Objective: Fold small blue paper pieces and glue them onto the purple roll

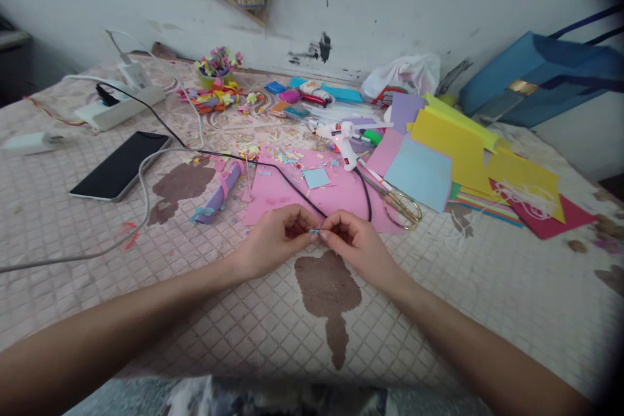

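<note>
A tiny light-blue paper piece (314,231) is pinched between the fingertips of my left hand (277,237) and my right hand (358,244), which meet just in front of a pink sheet (273,192). Both hands are closed, with fingers curled. On the pink sheet lie a light-blue square (316,177) and many small paper scraps. Behind my hands, a white glue gun (345,146) rests with its black cable (287,179) running close by them. Gold-handled scissors (402,208) lie to the right. A purple paper roll (219,194) with pink and blue strips is at the left.
A phone (121,166), a power strip (121,107) and a grey cable (145,188) are on the left. Colored sheets (451,149) and white string (526,198) lie right. A bowl of paper flowers (214,71) and a blue bag (541,78) stand at the back.
</note>
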Action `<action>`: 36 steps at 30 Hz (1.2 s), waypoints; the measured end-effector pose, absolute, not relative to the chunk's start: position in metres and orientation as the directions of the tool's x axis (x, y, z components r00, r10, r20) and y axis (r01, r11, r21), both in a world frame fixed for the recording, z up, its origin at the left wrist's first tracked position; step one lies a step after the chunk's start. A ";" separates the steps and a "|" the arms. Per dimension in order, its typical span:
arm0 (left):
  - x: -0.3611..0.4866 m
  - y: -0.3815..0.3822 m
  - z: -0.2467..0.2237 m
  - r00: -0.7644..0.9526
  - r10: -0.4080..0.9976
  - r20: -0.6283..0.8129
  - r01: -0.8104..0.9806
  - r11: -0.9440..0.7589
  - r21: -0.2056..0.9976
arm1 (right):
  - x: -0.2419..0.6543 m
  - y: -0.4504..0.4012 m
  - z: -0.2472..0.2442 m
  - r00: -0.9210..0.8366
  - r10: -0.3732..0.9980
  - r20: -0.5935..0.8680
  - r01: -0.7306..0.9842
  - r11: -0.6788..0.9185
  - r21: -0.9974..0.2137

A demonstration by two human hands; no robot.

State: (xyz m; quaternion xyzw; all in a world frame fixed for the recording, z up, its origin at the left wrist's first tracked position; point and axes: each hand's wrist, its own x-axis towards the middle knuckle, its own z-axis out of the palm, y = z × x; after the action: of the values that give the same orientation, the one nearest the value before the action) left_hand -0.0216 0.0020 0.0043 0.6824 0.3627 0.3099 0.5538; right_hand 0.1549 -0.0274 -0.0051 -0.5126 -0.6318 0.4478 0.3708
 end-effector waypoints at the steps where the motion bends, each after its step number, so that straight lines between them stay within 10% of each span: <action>1: -0.022 0.002 0.005 0.541 0.841 0.022 0.157 -0.126 0.980 | 0.155 -0.027 -0.005 -0.206 0.979 0.004 0.312 0.069 -0.948; 36: -0.022 0.006 0.004 0.583 0.811 -0.048 0.045 0.027 0.999 | 0.152 -0.030 0.001 -0.220 0.970 -0.100 0.326 -0.023 -0.945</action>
State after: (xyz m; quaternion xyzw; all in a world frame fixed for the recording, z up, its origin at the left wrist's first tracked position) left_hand -0.0220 0.0059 0.0042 0.6280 0.3406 0.3038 0.6304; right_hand 0.1518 -0.0298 0.0012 -0.5278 -0.6140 0.4828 0.3337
